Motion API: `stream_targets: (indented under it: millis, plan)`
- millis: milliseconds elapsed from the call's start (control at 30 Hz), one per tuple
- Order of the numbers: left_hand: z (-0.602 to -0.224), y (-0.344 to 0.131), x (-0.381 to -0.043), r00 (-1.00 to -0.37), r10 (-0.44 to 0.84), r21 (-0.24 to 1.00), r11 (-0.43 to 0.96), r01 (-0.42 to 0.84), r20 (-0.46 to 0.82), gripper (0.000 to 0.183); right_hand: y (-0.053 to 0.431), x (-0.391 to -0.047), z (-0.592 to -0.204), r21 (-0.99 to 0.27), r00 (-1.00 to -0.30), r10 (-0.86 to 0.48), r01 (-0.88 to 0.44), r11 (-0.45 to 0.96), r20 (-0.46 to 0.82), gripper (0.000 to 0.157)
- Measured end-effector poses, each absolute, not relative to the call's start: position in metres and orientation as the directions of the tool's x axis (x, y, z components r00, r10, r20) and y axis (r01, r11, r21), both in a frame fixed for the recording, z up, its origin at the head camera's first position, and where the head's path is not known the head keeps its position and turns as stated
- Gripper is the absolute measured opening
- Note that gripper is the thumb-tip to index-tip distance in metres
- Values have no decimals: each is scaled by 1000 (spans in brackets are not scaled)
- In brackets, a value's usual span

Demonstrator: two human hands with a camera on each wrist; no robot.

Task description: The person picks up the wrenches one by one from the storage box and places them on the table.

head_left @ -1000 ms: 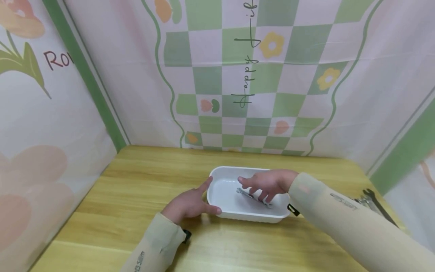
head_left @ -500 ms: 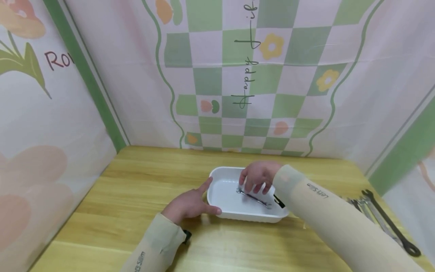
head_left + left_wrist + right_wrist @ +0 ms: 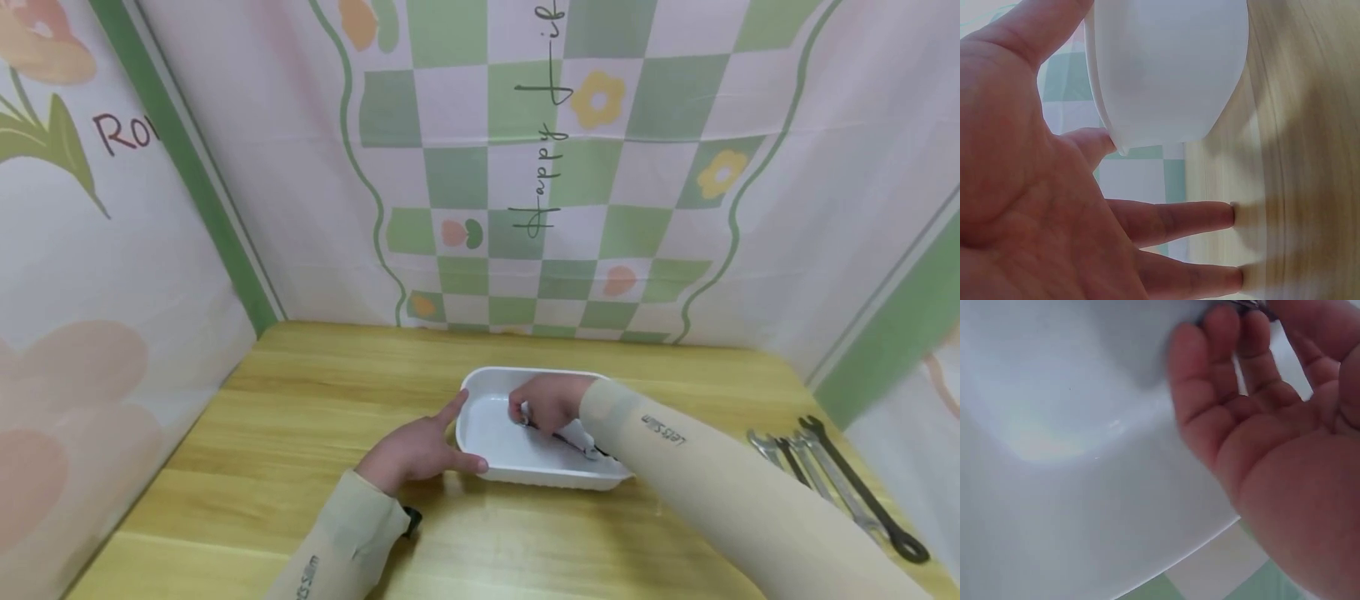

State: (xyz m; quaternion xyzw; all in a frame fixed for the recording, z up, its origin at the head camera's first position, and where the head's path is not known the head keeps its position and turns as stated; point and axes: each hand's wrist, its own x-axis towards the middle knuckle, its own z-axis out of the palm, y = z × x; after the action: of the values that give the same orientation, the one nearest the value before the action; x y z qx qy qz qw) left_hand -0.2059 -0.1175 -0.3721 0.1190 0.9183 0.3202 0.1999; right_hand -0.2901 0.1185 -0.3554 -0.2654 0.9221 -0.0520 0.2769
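Note:
A white rectangular tray (image 3: 517, 473) with rounded corners sits on the table. Inside lies a small silver wrench (image 3: 572, 444), slanting down to the right. My right hand (image 3: 551, 402) reaches into the tray with its fingers curled, pinching the wrench near its left end. In the right wrist view only a bit of the wrench's metal (image 3: 1252, 305) shows by the fingertips. My left hand (image 3: 420, 450) is spread against the tray's left end. The left wrist view has that hand's (image 3: 1047, 200) thumb and one finger at the tray's rim, the other fingers straight toward the table.
Several wrenches, among them a long black one (image 3: 862, 490), lie side by side on the right of the wooden table (image 3: 315, 392). A printed checkered cloth (image 3: 517, 183) hangs behind the table's far edge. My right sleeve (image 3: 697, 458) covers part of the tray's right end.
My right hand first lifted off the wrench, then came down on it again, curling its fingers near the left end. The left hand and tray have stayed put.

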Motion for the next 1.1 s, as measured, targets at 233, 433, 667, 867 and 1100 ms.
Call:
stream_targets:
  millis: [233,433,667,867,1100]
  plan:
    - [-373,-118,-207,-891,347,629,771,95,-292,116,109,-293,-362,-264,-688,-647,-590,763,-330,39]
    - [-373,-117,-208,-889,356,630,770,104,-288,117,110,-290,-351,-338,-720,-530,-412,846,-448,58]
    - [-373,-117,-208,-891,346,627,773,92,-295,118,114,-285,-352,-350,-722,-466,-321,880,-511,72]
    - [-373,-117,-207,-892,345,626,774,93,-293,117,114,-286,-365,-269,-735,-531,-458,847,-422,57]
    - [-373,-118,-206,-892,355,624,773,112,-280,117,111,-286,-373,-230,-726,-614,-570,789,-310,45]
